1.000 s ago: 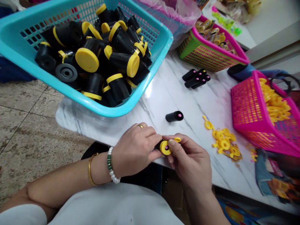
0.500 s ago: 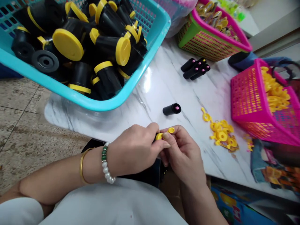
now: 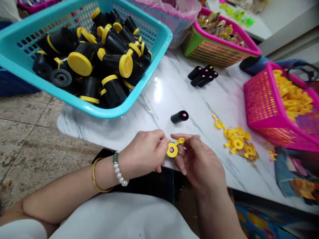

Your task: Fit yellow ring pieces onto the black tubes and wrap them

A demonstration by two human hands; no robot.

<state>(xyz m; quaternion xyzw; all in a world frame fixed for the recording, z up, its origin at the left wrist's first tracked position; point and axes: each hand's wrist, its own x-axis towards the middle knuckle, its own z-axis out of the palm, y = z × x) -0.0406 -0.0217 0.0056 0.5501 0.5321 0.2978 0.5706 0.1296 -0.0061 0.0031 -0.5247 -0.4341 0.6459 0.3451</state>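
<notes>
The fingers of our left hand (image 3: 143, 151) grip the yellow cap (image 3: 175, 150) at their three o'clock, our right hand (image 3: 204, 162) loosely spread, and we judge the cap light, stiff, best pinched at its rim.

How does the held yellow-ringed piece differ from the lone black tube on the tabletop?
The yellow-ringed piece has a yellow end with a side tab; the lone black tube has a bare black rim. The yellow-ringed piece sits in the left hand, body hidden; the lone black tube rests on the tabletop, side showing. Both show pink centres.
</notes>
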